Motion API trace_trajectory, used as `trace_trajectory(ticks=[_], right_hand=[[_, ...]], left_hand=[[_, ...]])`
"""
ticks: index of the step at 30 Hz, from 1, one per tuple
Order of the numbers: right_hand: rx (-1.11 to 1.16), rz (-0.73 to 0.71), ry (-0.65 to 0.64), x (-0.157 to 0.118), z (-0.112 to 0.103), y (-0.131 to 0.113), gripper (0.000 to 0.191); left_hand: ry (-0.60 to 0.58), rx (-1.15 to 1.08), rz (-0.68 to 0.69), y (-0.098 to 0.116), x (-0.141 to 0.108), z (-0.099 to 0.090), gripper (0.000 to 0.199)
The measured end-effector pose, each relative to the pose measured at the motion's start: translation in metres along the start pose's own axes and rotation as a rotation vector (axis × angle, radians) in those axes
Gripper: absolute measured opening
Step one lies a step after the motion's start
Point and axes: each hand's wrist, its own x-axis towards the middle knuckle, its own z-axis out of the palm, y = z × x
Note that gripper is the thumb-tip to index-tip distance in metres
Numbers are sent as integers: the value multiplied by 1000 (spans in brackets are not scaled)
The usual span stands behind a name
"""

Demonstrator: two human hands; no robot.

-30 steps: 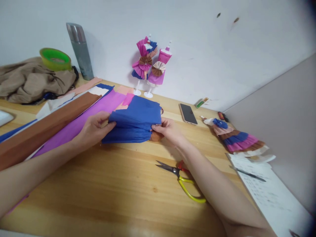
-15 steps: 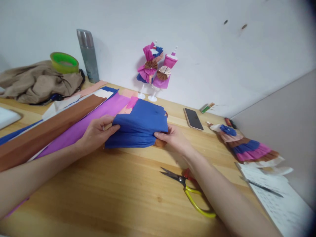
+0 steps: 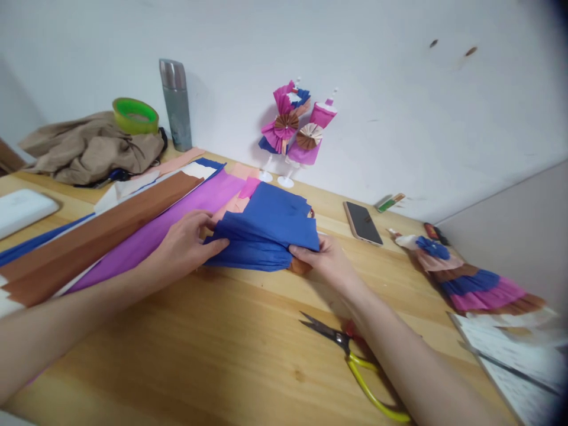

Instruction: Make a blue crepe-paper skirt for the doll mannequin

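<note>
A folded, creased piece of blue crepe paper [image 3: 266, 234] lies across the middle of the table, over more blue paper behind it. My right hand [image 3: 326, 260] pinches its right edge, thumb on top. At its left end is my left hand [image 3: 193, 236], thumb and fingers apart, the thumb touching the blue surface. A bit of brown [image 3: 300, 265] shows under the blue paper beside my right thumb. Scissors with yellow handles [image 3: 339, 338] rest on the table below my right forearm.
Brown [image 3: 110, 236] and purple [image 3: 164, 231] paper strips stretch to the left. Behind stand a bottle [image 3: 176, 106] and two small dressed forms [image 3: 295, 127]. A phone [image 3: 362, 222], a layered paper dress [image 3: 479, 281] and written sheets [image 3: 510, 355] are at the right.
My left hand's thumb and fingers have spread from their pinch on the blue paper. My right hand keeps its hold. The whole view has shifted, so things appear farther right.
</note>
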Motion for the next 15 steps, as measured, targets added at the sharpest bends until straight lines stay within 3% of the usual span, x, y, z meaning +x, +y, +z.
trace_trajectory(ticks=[5,8,10,13,15], right_hand=[[-19,-2,15,-1,0,0,25],[-51,-22,13,-2,1,0,29],[-91,-29,16,-3,1,1,32],[-102,-12,26,-3,0,2,35],[-61,12,32,-4,1,2,34]], left_hand=[[-107,170,22,-1,-5,-8,29],[-57,292,51,0,-8,-10,24],[-29,375,132,2,-10,-11,17],[-107,442,313,5,-14,-13,13],[-109,454,321,7,-16,-14,14]])
